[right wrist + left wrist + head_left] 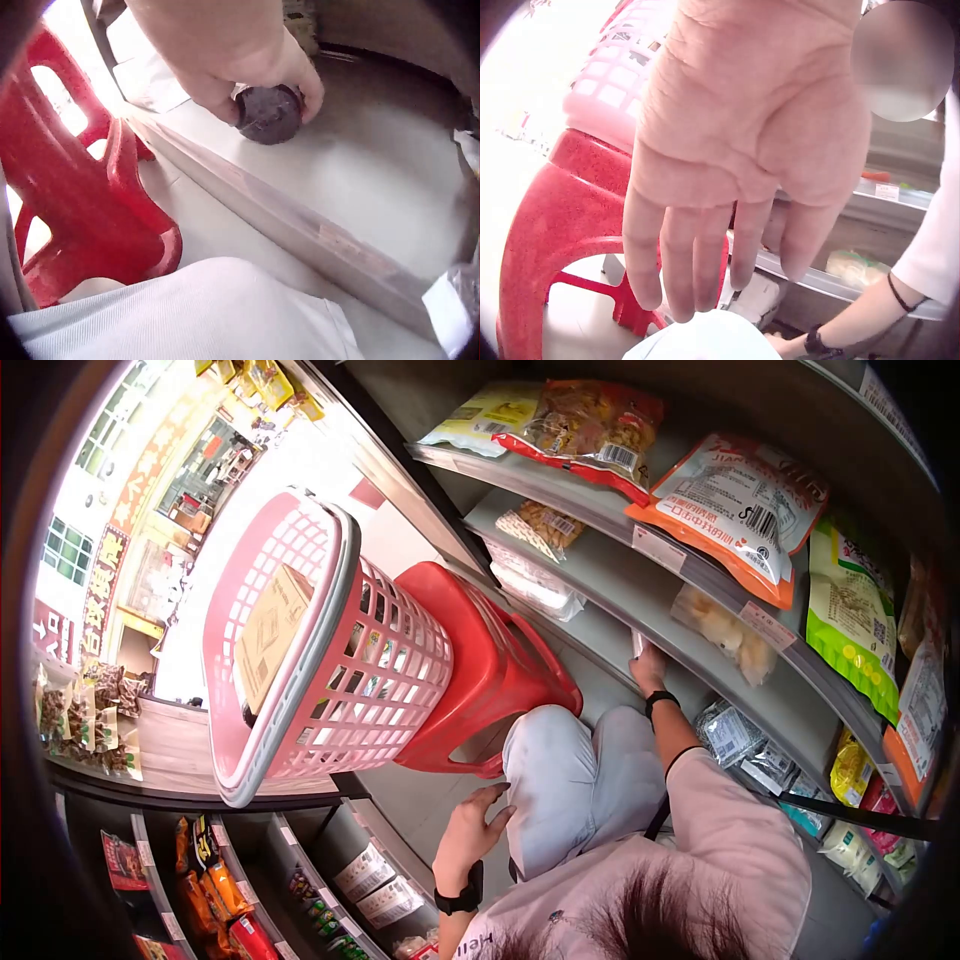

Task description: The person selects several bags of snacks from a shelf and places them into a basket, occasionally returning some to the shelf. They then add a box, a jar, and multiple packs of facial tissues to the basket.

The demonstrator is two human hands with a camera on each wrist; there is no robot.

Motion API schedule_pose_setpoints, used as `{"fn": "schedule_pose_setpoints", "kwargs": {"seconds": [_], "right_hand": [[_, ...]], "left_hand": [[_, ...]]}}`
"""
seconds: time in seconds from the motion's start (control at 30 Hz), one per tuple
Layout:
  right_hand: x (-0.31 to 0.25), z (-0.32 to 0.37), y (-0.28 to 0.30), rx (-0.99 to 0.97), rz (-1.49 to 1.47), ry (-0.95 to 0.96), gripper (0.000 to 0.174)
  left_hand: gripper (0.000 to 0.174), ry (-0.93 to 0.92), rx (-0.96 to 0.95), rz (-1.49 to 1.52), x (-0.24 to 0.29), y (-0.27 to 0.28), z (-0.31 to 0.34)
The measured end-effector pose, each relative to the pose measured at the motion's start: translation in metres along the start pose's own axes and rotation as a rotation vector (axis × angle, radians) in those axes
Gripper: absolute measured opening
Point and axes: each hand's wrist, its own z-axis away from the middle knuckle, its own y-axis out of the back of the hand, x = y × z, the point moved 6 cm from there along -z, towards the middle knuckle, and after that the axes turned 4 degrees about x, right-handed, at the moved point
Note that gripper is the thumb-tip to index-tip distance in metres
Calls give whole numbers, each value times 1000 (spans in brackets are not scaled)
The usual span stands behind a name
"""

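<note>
The grey shelf (367, 165) spreads beneath and to the right of the right grip (244, 52). A red stool (82, 180) stands to that grip's left, off the shelf's front edge. On the stool sits a pink basket (310, 745), farther left of the right grip and above the left grip (472, 835) in the head view. A carton (272, 640) leans inside the basket. White packs (530, 582) lie just beyond the right grip. The left grip is relaxed, its fingers extended near the person's lap. The right grip curls thumb and fingers round a dark round item (268, 116), directly over the shelf's surface; whether the item touches it, I cannot tell.
</note>
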Motion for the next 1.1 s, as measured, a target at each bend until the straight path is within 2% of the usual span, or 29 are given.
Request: {"fn": "schedule_pose_setpoints", "kwargs": {"seconds": [0.07, 0.17, 0.27, 0.33, 0.4, 0.5, 0.53, 0.6, 0.63, 0.67, 0.73, 0.77, 0.83, 0.87, 0.9, 0.93, 0.97, 1.0, 1.03, 1.07, 1.1], "right_hand": [[9, -2, 13, 6, -59, -59, 60], [21, 11, 7, -357, -1016, -644, 48], [9, 52, 6, -698, -1518, -805, 36], [-19, 101, 33, -877, -1676, -801, 33], [-63, 148, 74, -1154, -1792, -706, 44], [-139, 193, 164, -1247, -1914, -292, 73], [-166, 202, 194, -1276, -1929, -156, 83], [-200, 213, 228, -1064, -1780, 259, 89], [-216, 220, 243, -981, -1694, 321, 94], [-227, 226, 254, -940, -1701, 437, 94], [-241, 236, 272, -1059, -1615, 550, 96], [-244, 239, 283, -1034, -1676, 623, 80], [-248, 235, 302, -1005, -1350, 933, 63], [-250, 234, 307, -973, -1181, 1075, 55], [-245, 231, 300, -1057, -1314, 833, 36], [-239, 230, 295, -1068, -1309, 794, 37], [-232, 226, 286, -1077, -1305, 752, 37], [-225, 224, 277, -1083, -1301, 708, 37], [-219, 223, 268, -1088, -1318, 670, 36], [-216, 226, 265, -1108, -1317, 635, 36], [-213, 228, 263, -1127, -1315, 599, 35]], "left_hand": [[34, -20, 6, 7, 1, 0, -2], [35, -49, 16, 5, 1, 0, 0], [38, -36, 15, 45, 5, 0, 0], [44, -25, 13, 104, 10, -2, -1], [54, -30, 7, 176, 19, -6, -5], [70, 17, -52, 370, 55, -4, -8], [70, -44, 15, 453, 66, 0, -8], [72, -173, 156, 610, 83, 10, -6], [74, -212, 285, 555, 85, 19, -4], [75, -200, 362, 602, 82, 27, -1], [73, -220, 423, 748, 84, 47, 13], [70, -241, 490, 771, 83, 61, 22], [65, -224, 678, 548, 85, 104, 48], [65, -355, 834, 370, 87, 128, 63], [67, -372, 912, 257, 91, 154, 76], [71, -392, 1014, 259, 101, 178, 85], [70, -442, 1091, 70, 111, 205, 91], [64, -465, 1109, 81, 126, 230, 86], [59, -487, 1123, -91, 143, 256, 79], [56, -470, 1104, -182, 150, 281, 67], [49, -355, 1104, -274, 160, 301, 49]]}}
